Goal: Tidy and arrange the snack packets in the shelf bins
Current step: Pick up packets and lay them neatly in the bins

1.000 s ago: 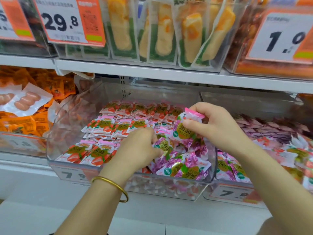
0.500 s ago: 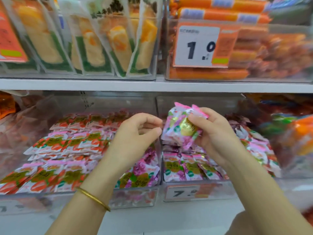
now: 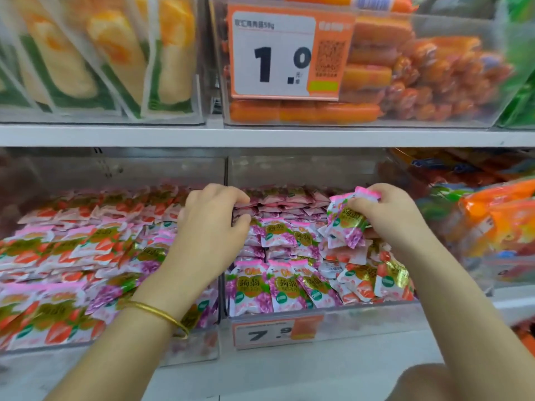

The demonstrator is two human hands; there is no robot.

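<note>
A white shelf point(image 3: 289, 369) holds a left bin point(image 3: 191, 345) and a right bin point(image 3: 362, 321), both full of packets point(image 3: 278, 287). The right hand point(image 3: 388, 218) pinches a few purple packets point(image 3: 346, 224) over the right bin. The left hand point(image 3: 211, 227) curls onto its back row; whether it grips is unclear.

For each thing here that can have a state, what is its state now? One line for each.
left bin: open on top, mostly strawberry packets in rows.
right bin: open on top, two packet kinds mixed.
left hand: fingers curled at back-row packets of right bin; grip unclear.
right hand: pinches purple packets, raised over right bin.
bangle: worn on left wrist.
</note>
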